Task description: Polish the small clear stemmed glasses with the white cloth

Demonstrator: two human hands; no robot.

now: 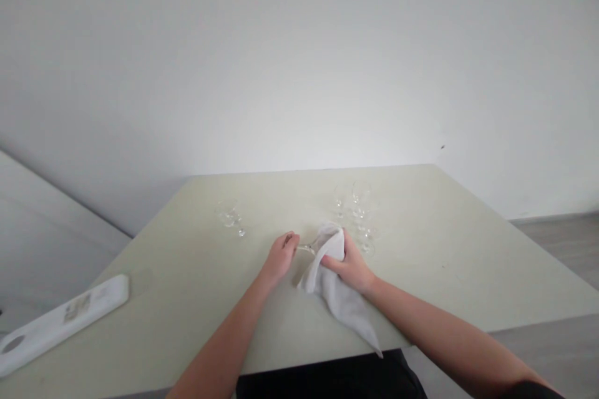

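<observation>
My left hand (282,255) pinches the stem and foot of a clear stemmed glass (306,248) held sideways over the table. My right hand (350,265) grips a white cloth (334,290) wrapped around the bowl of that glass; the bowl itself is hidden in the fabric. The cloth's loose end hangs down toward the table's front edge.
A pale table (421,249) stands against a white wall. Several clear glasses (359,209) stand just behind my right hand, and one more glass (229,215) stands at the left. A long white board (60,321) lies at the table's left corner.
</observation>
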